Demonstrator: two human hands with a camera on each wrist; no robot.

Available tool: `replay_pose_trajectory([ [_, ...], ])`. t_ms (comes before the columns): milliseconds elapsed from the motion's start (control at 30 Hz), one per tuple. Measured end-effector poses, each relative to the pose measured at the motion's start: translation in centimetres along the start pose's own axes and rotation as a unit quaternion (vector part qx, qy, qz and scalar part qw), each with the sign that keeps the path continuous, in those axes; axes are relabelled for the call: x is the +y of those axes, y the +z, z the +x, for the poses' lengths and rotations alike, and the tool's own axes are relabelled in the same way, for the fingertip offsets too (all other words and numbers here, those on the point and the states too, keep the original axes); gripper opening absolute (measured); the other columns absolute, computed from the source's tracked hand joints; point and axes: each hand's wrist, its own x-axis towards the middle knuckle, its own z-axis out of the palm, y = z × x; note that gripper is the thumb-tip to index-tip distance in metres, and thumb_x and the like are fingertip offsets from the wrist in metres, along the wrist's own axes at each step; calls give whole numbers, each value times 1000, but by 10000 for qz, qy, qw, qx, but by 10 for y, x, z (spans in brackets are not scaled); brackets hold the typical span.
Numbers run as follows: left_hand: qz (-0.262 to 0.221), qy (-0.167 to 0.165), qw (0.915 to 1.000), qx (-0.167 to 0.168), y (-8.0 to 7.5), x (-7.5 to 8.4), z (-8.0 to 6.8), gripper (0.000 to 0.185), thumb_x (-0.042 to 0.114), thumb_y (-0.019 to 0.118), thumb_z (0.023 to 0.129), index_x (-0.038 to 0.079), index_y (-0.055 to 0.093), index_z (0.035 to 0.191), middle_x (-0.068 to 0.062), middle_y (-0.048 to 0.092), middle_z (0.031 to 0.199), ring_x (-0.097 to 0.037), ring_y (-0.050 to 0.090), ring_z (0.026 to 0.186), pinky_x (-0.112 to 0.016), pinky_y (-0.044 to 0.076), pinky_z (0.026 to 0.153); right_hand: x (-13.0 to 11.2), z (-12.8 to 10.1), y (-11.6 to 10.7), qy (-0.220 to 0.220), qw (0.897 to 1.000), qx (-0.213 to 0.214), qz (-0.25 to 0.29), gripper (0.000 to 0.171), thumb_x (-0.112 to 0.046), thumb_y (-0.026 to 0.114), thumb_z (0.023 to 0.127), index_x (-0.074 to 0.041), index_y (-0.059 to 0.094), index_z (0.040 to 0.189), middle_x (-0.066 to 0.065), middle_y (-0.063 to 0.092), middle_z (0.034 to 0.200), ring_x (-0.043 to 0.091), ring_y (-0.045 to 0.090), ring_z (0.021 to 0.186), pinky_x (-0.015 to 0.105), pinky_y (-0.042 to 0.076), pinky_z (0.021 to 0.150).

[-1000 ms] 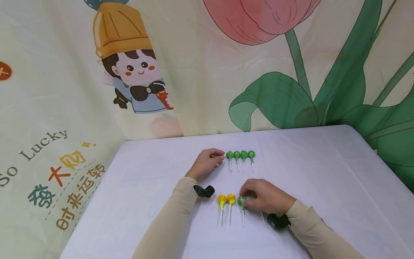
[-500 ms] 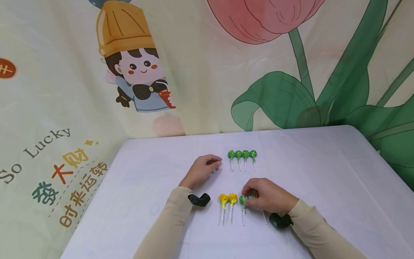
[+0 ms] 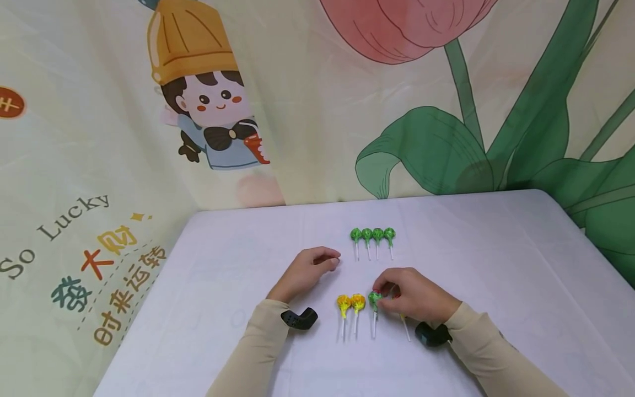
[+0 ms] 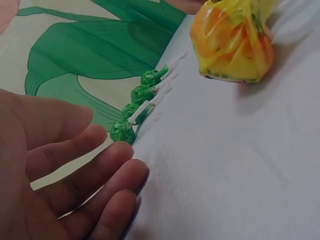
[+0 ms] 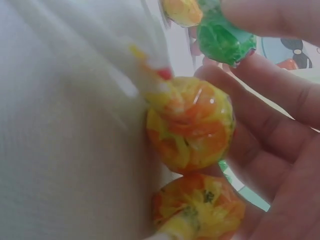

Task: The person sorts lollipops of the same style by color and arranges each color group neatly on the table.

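Right hand (image 3: pixel 414 298) pinches a green lollipop (image 3: pixel 374 299) near the table's (image 3: pixel 496 264) front edge; lifting it straight spares the yellow ones (image 3: pixel 350 301). Left hand (image 3: pixel 307 270) rests loosely curled, empty.

A green lollipop (image 3: pixel 374 299) lies flat on the counter (image 3: pixel 496 264), stick toward six o'clock, its crinkly head pinched at three o'clock by the right hand (image 3: pixel 414 298). Two orange-yellow lollipops (image 5: pixel 192 125) sit tucked under that palm.

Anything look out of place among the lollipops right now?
One green-wrapped lollipop lies in the near row beside the two yellow-wrapped lollipops, apart from the far row of four green lollipops. The right hand pinches its head.
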Motion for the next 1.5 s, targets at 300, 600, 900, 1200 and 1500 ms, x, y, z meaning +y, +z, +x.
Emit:
replay_pose_trajectory([
  [300,-282,7,9993,-244,0,-1,-13,27,34,64,99,20,71,121,6,71,107,-16,64,98,-38,49,79,0,-2,-3,112,9986,296,422,18,-16,77,88,-16,70,104,-10,67,95,12,63,87,29,53,79],
  [600,-126,199,9996,-164,5,-2,-24,25,36,65,98,21,73,117,11,70,108,-15,61,103,-39,49,89,2,0,-7,101,9972,476,571,17,-16,77,89,-15,70,104,-8,67,94,13,64,85,28,54,77],
  [900,-82,399,9983,-412,10,-2,-29,27,33,68,96,20,71,120,12,70,111,-11,63,101,-34,51,89,3,2,-10,97,9958,698,591,19,-17,76,89,-15,69,106,-7,67,97,14,64,87,29,55,79],
  [1200,-129,579,9969,-510,12,-2,-37,26,27,71,94,18,72,118,7,70,109,-12,64,99,-32,51,89,4,-1,-10,246,9933,913,668,21,-18,75,90,-13,69,109,-5,67,96,16,63,86,30,55,76],
  [1500,110,599,9967,-541,12,-6,-45,26,26,73,92,19,73,118,11,69,112,-10,63,104,-35,49,94,8,-2,-7,514,9898,1091,764,22,-20,74,91,-13,70,111,-3,67,99,17,61,87,30,54,78],
])
